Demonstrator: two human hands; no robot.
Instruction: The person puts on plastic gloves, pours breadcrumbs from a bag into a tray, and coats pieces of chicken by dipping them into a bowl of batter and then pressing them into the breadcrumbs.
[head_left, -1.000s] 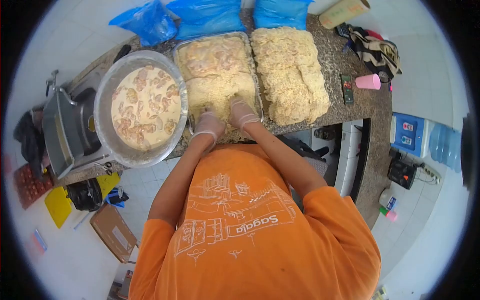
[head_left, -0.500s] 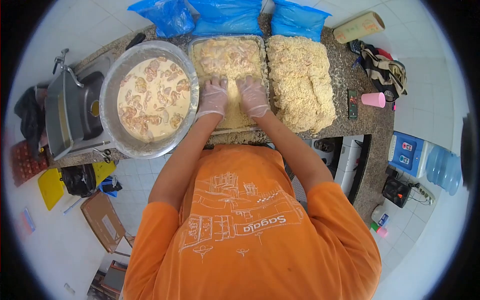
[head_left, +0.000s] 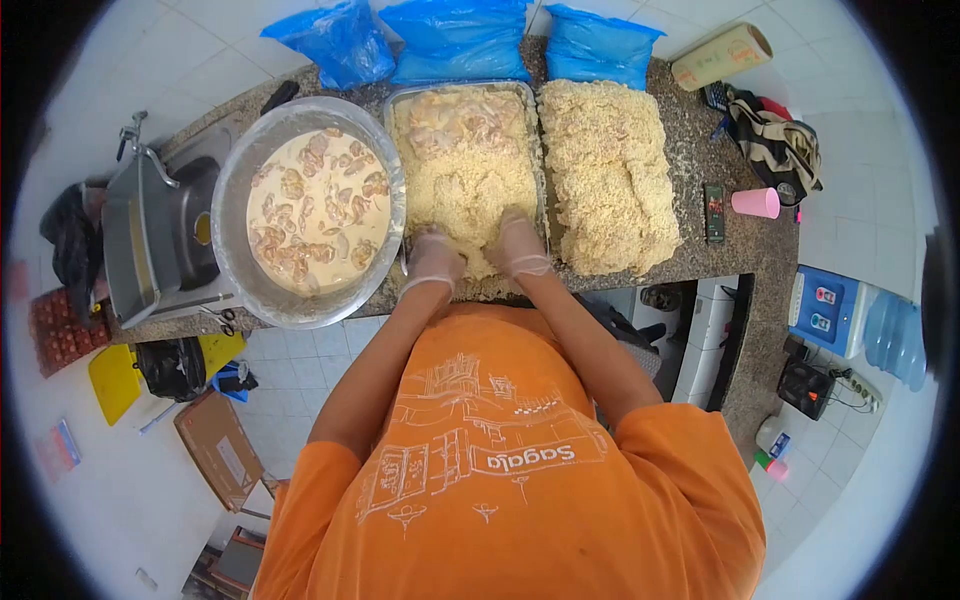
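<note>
Head view — left hand and right hand pressed into crumbs at near end of tray — grip can't be told.

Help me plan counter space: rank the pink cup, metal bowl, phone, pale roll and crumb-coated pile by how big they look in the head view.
1. Metal bowl
2. Crumb-coated pile
3. Pale roll
Smallest: pink cup and phone, too alike in apparent area to rank.
</note>
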